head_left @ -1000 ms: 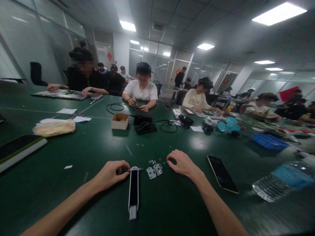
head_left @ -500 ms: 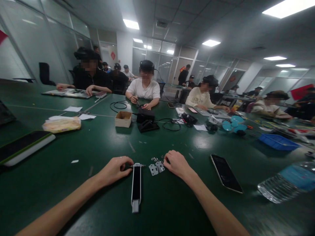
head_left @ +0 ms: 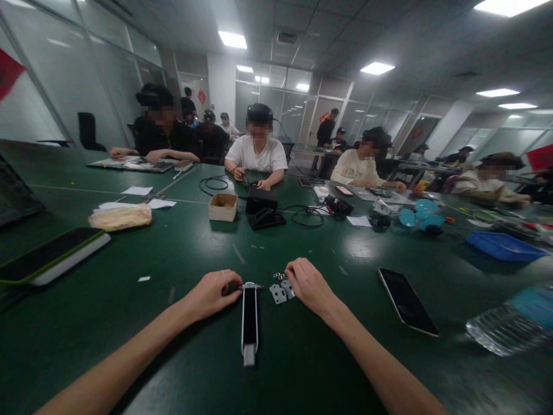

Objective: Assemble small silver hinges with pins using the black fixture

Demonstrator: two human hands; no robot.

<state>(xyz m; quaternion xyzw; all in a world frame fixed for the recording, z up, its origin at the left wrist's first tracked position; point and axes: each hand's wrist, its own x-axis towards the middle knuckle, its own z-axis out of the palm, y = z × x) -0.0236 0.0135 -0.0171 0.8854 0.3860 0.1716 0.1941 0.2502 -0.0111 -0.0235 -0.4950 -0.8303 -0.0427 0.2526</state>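
Note:
A long, narrow black-and-silver device (head_left: 249, 320) lies on the green table with a thin metal rod crossing its far end. My left hand (head_left: 215, 294) is closed beside that end, thumb and forefinger pinched on the rod's left side. Two grey metal plates with holes (head_left: 279, 294) lie to the right of the device. Several small metal rings or nuts (head_left: 279, 276) are just beyond them. My right hand (head_left: 309, 285) reaches over the plates' right edge, fingertips bunched at the small rings. Whatever is between those fingertips is hidden.
A phone (head_left: 408, 302) and a water bottle (head_left: 510, 323) lie to the right, with a blue tray (head_left: 505, 246) beyond. Farther off are a small open box (head_left: 223, 208), a black stand (head_left: 266, 219) and cables. Several people sit across the table.
My right hand has moved left over the small rings and covers part of the plates. My left hand stays at the rod. The whole view has shifted slightly.

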